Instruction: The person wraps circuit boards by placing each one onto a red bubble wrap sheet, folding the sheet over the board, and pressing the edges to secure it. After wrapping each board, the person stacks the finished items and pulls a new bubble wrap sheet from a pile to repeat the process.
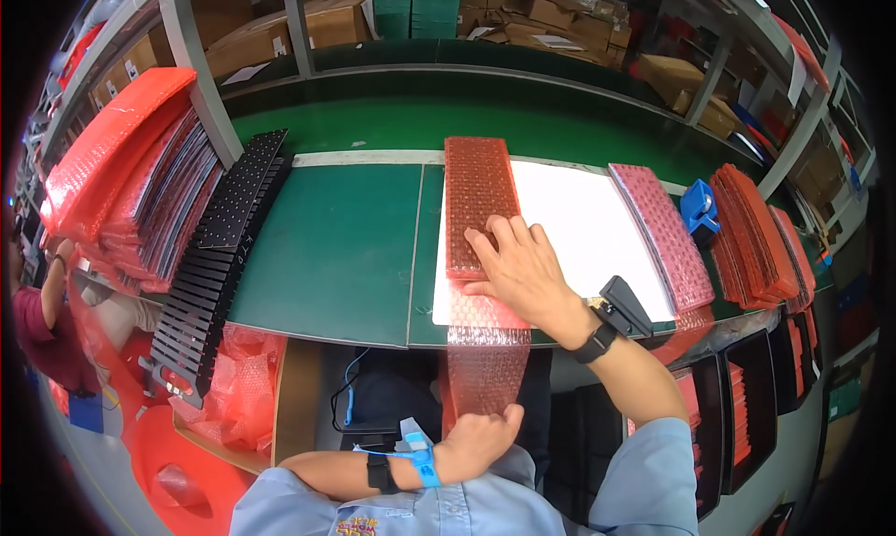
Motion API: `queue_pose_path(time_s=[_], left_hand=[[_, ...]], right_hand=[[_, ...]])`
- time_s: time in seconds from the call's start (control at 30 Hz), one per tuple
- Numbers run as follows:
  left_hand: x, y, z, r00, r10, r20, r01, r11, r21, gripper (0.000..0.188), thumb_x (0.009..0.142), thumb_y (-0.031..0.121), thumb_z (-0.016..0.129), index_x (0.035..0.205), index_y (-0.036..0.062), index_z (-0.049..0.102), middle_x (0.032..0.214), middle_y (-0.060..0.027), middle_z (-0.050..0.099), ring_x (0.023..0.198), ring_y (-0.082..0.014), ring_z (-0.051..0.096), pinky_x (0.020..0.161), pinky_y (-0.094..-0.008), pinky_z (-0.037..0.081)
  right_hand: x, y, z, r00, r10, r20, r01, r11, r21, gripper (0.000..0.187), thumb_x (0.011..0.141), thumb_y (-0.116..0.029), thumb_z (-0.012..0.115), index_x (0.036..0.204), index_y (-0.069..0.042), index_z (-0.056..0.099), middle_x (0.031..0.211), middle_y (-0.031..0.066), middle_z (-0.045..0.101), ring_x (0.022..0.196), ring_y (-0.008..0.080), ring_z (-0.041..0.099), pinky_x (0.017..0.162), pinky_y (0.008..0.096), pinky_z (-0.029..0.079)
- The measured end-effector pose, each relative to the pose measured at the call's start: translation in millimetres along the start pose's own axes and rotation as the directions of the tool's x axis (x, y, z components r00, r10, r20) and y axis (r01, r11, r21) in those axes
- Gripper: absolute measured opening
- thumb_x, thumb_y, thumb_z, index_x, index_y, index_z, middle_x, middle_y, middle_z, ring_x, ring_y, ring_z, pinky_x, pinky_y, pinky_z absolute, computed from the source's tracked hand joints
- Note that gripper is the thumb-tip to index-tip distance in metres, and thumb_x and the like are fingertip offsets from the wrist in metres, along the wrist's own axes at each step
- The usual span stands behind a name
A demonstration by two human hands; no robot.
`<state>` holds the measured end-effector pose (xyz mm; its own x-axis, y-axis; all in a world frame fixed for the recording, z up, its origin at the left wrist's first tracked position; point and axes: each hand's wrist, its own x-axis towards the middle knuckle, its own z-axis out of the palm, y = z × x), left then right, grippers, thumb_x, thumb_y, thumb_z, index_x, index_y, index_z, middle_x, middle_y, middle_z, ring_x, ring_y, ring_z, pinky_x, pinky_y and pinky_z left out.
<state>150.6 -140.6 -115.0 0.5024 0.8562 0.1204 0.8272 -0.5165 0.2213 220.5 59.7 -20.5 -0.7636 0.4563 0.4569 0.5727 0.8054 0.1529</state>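
A flat, dark, oblong piece wrapped in red bubble wrap (481,190) lies on a white sheet (569,218) on the green bench. My right hand (523,265) rests on its near right part, fingers spread and pressing down. From the near end of the piece a strip of pinkish bubble wrap (487,359) hangs over the bench edge towards my body. My left hand (481,447) is closed around the lower end of that strip. A blue strap sits on my left wrist, and a black tool with a brassy part (623,307) is beside my right wrist.
At right lie a pink bubble-wrapped piece (663,237), a blue tape dispenser (698,211) and red wrapped stacks (751,237). A black slotted rack (210,284) and a tall red-wrapped stack (140,190) stand left. Below is a carton of red wrap (243,396); another person (56,321) is far left.
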Motion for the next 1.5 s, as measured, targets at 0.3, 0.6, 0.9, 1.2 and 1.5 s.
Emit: queue_pose_path(time_s=[0.3,0.6,0.9,1.2,1.5], left_hand=[[6.0,-150.3,274.7,0.687,-0.194,0.700,0.412,0.898,-0.156,0.039,0.085,0.026,0.059,0.119,0.0076,0.063,0.120,-0.0158,0.066,0.100,-0.0352,0.068,0.086,-0.0502,0.051],[19.3,-79.2,77.2,0.692,-0.065,0.719,0.130,0.991,-0.036,0.035,0.090,0.028,0.052,0.111,0.0044,0.067,0.108,-0.0162,0.070,0.098,-0.0305,0.069,0.081,-0.0473,0.054],[63.3,-94.1,-128.6,0.837,0.020,-0.547,-0.038,0.999,-0.021,0.033,0.077,0.005,0.064,0.110,0.0086,0.066,0.111,-0.0072,0.064,0.107,-0.0323,0.058,0.087,-0.0407,0.050],[87.2,-117.5,-108.4,0.925,-0.082,-0.371,0.086,0.996,-0.006,0.038,0.076,0.010,0.070,0.113,0.0135,0.069,0.121,-0.0028,0.064,0.116,-0.0299,0.056,0.088,-0.0396,0.054],[93.5,-124.2,-102.4,0.920,-0.070,-0.385,0.066,0.998,-0.023,0.032,0.076,0.018,0.073,0.108,0.0138,0.072,0.122,-0.0024,0.064,0.118,-0.0277,0.056,0.085,-0.0391,0.055]], right_hand=[[8.4,11.2,-16.6,0.982,-0.006,0.187,-0.040,0.970,0.240,0.070,0.074,-0.046,0.076,0.128,-0.007,0.056,0.118,0.0134,0.050,0.108,0.0304,0.048,0.092,0.0392,0.040],[-112.2,77.7,-72.4,0.936,0.298,0.187,-0.346,0.874,0.341,0.035,0.084,-0.016,0.069,0.117,-0.005,0.063,0.112,0.0126,0.062,0.107,0.0320,0.055,0.092,0.0398,0.041],[-130.7,69.1,-66.8,0.828,0.477,0.294,-0.560,0.688,0.462,0.016,0.082,-0.003,0.067,0.096,0.001,0.061,0.114,0.0156,0.064,0.102,0.0285,0.062,0.080,0.0345,0.053],[-94.2,4.8,-59.7,0.992,-0.015,0.122,-0.063,0.790,0.610,0.012,0.085,-0.005,0.066,0.094,-0.004,0.057,0.119,0.0138,0.065,0.113,0.0335,0.060,0.099,0.0428,0.045],[-94.8,-12.4,-49.2,0.988,-0.061,0.142,-0.032,0.819,0.573,0.018,0.085,-0.009,0.067,0.097,-0.004,0.055,0.120,0.0140,0.064,0.122,0.0316,0.056,0.104,0.0470,0.039]])
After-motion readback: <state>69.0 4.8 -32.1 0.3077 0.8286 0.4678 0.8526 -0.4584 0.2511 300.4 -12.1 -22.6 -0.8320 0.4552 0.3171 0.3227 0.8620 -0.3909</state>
